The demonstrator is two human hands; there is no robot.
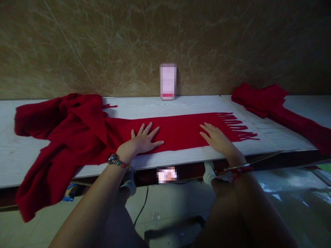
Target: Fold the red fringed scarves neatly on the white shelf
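Observation:
A red fringed scarf (181, 132) lies flat across the white bench, its tasselled end pointing right. Both palms rest on it. My left hand (144, 139) has its fingers spread on the middle part of the scarf. Nearer the fringe, my right hand (216, 137) lies with fingers stretched out. Neither hand grips anything. To the left, bunched red cloth (77, 120) is heaped on the bench and hangs over its front edge; where the flat scarf joins this heap is partly hidden by folds.
Folded red cloth (261, 100) lies at the right end of the white bench (134, 107), trailing to its front edge. A pixelated phone-shaped object (168, 81) leans on the marbled wall (124, 51). Below are a blurred patch, a black cable (141, 210) and tiled floor.

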